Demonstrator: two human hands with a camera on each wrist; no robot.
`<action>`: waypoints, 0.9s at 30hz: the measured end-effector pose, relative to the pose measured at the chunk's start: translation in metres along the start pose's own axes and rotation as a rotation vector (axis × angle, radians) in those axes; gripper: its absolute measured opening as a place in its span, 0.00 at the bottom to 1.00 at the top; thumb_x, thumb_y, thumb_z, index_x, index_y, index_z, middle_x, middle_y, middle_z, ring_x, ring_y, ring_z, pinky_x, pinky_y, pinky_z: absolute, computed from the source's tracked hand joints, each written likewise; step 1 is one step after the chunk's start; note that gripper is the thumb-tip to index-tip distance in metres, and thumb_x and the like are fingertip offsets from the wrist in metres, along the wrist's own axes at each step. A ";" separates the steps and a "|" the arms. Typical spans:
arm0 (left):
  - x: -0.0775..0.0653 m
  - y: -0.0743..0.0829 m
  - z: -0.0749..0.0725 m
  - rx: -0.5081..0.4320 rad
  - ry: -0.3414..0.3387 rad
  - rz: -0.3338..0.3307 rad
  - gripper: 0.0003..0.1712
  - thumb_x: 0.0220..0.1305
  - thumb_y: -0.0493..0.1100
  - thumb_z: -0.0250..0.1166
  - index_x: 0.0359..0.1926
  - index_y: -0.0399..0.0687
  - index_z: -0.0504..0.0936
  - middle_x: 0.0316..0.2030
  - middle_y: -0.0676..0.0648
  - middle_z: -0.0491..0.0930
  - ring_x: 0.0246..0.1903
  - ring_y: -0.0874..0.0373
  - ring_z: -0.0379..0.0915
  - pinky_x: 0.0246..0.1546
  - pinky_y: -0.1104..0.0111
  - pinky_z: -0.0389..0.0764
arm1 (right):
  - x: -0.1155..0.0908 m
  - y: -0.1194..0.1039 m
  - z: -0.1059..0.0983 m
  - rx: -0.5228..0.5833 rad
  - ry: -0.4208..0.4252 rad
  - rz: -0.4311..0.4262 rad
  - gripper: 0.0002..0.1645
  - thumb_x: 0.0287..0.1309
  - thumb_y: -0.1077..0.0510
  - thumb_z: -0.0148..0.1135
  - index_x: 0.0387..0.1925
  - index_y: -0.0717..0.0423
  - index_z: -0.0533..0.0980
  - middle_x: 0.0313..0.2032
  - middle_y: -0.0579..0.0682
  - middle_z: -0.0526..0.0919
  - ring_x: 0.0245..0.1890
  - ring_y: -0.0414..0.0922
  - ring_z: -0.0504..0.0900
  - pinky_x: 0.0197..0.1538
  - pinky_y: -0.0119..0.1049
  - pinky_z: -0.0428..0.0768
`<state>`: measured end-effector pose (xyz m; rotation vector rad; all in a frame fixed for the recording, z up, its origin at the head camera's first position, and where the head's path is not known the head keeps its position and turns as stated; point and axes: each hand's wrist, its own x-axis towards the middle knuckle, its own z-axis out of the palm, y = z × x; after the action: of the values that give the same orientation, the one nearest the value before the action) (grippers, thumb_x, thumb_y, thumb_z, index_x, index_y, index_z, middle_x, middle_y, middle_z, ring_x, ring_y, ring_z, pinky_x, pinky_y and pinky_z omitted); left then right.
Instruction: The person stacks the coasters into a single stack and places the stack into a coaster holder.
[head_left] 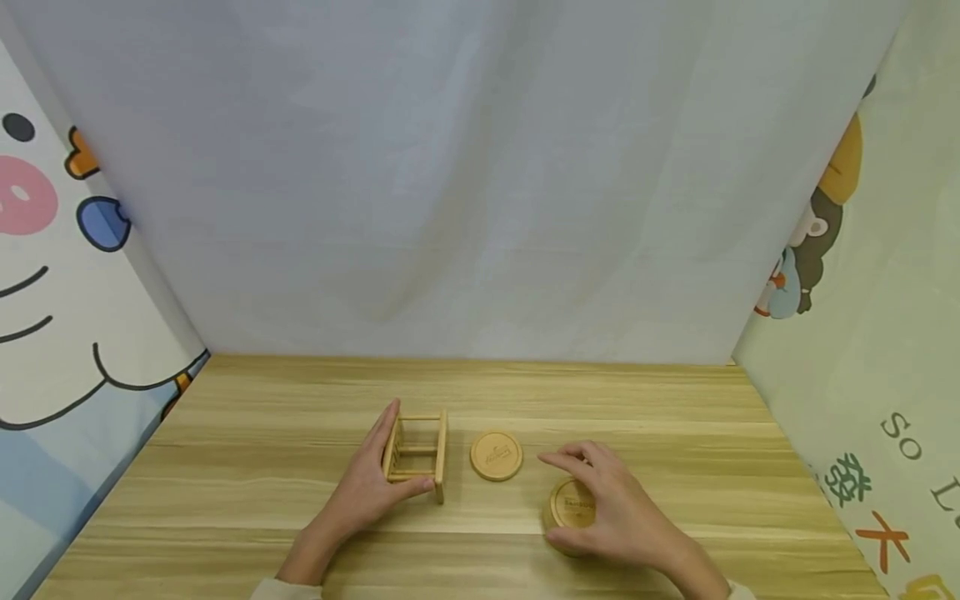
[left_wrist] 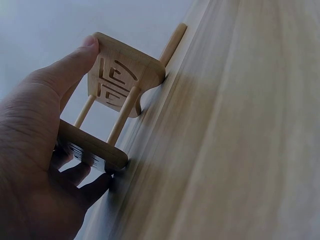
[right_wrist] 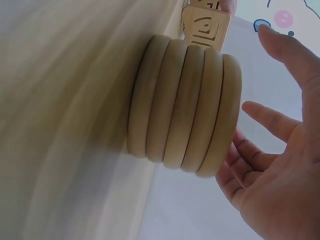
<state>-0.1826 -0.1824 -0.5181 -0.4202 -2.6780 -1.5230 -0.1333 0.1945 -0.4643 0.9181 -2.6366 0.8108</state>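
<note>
My left hand (head_left: 365, 485) grips a small wooden coaster holder (head_left: 441, 454) with two end panels joined by thin rods. In the left wrist view, the thumb lies along one cut-out panel of the holder (left_wrist: 120, 70) while the other fingers curl at the opposite panel. A round wooden coaster (head_left: 496, 456) lies flat on the table to the right of the holder. Farther right stands a stack of several coasters (head_left: 570, 504). My right hand (head_left: 622, 517) hovers around this stack (right_wrist: 185, 105), thumb and fingers spread apart; whether the rear fingers touch it, I cannot tell.
The wood-grain table (head_left: 465, 567) runs back to a pale hanging cloth (head_left: 465, 208). A cartoon-printed panel (head_left: 67, 333) borders the left side, and a printed green panel (head_left: 847, 400) borders the right.
</note>
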 end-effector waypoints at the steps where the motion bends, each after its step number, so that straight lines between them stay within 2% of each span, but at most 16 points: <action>1: 0.000 0.000 0.000 0.000 0.000 0.001 0.77 0.58 0.58 0.87 0.91 0.44 0.44 0.89 0.34 0.44 0.86 0.31 0.41 0.82 0.34 0.51 | 0.001 -0.001 0.000 0.001 0.003 0.001 0.53 0.44 0.45 0.92 0.74 0.42 0.80 0.61 0.42 0.80 0.61 0.44 0.78 0.59 0.53 0.84; 5: 0.000 0.001 0.000 -0.005 -0.002 -0.004 0.77 0.58 0.58 0.87 0.92 0.45 0.43 0.89 0.35 0.44 0.87 0.32 0.41 0.82 0.34 0.51 | 0.009 -0.007 0.003 -0.011 0.012 0.011 0.53 0.42 0.46 0.94 0.73 0.45 0.81 0.61 0.43 0.81 0.61 0.44 0.78 0.60 0.54 0.84; 16: 0.000 0.001 0.000 -0.001 -0.005 -0.001 0.77 0.58 0.58 0.87 0.91 0.44 0.44 0.89 0.34 0.44 0.86 0.31 0.41 0.82 0.33 0.51 | 0.033 -0.025 0.015 -0.041 -0.024 0.046 0.48 0.49 0.48 0.92 0.71 0.53 0.82 0.61 0.49 0.83 0.61 0.51 0.80 0.62 0.59 0.82; 27: -0.001 -0.001 0.000 -0.004 -0.007 0.005 0.77 0.59 0.58 0.86 0.91 0.44 0.43 0.89 0.35 0.44 0.87 0.31 0.41 0.82 0.32 0.51 | 0.054 -0.028 0.027 -0.040 -0.067 0.088 0.47 0.52 0.49 0.91 0.72 0.56 0.81 0.62 0.54 0.83 0.62 0.54 0.80 0.65 0.59 0.80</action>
<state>-0.1822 -0.1832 -0.5187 -0.4333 -2.6774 -1.5295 -0.1582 0.1337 -0.4541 0.8382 -2.7580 0.7571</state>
